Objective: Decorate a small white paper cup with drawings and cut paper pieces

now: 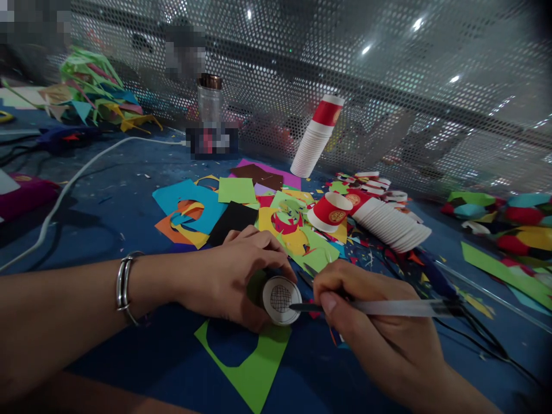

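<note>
My left hand (228, 270) is curled around what looks like a small paper cup (271, 310), its round white end turned up towards me. A dark crosshatched circle with a ring around it is drawn on that end. Part of the cup's side is hidden by my fingers. In my right hand (371, 333) is a pen (397, 309) with a clear barrel, pinched near its black front end. The pen's tip meets the right part of the drawing. Just below my left hand lies a green paper sheet (254, 374) with a large hole cut out.
Coloured paper scraps (297, 230) spread beyond my hands. A red paper cup (330, 211) stands there, beside a lying cup stack (388, 221). Another cup stack (317, 138) leans by the perforated metal panel (259, 86). A white cable (81, 167) crosses the left; glue guns (64, 138) lie on both sides.
</note>
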Demonstrator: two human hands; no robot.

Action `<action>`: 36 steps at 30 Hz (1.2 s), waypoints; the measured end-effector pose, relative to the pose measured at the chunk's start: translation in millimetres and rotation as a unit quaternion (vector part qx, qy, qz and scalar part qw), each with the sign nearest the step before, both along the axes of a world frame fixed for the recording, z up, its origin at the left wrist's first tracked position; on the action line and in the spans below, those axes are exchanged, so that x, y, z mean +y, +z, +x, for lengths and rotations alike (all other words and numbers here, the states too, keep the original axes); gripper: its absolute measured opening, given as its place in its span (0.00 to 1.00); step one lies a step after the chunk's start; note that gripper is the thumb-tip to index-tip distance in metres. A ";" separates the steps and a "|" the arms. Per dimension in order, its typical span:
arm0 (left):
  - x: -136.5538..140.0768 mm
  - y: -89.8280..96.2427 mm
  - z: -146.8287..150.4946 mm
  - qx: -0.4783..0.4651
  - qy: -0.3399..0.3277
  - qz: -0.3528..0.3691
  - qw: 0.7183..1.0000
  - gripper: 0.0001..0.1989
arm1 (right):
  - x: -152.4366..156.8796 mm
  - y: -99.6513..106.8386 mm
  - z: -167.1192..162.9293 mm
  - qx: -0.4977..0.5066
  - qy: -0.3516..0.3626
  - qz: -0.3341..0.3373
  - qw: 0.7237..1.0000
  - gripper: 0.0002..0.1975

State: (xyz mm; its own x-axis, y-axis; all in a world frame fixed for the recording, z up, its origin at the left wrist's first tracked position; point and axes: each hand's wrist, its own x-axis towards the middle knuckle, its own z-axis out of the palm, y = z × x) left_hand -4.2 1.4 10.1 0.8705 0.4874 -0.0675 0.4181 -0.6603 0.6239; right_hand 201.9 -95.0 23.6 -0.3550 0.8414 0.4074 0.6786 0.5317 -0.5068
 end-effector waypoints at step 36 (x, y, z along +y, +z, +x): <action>-5.6 -7.8 0.8 -0.040 0.025 0.007 0.999 0.25 | 5.4 -7.5 -1.3 -0.014 -0.022 0.004 1.000 0.09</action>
State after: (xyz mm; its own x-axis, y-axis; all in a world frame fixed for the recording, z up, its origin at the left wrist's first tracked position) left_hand -3.4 -4.2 2.3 0.8475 0.5307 0.0093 0.3995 -0.6493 0.6472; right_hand 200.6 -89.7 16.1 -0.3296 0.8532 0.4043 0.7153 0.5052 -0.4829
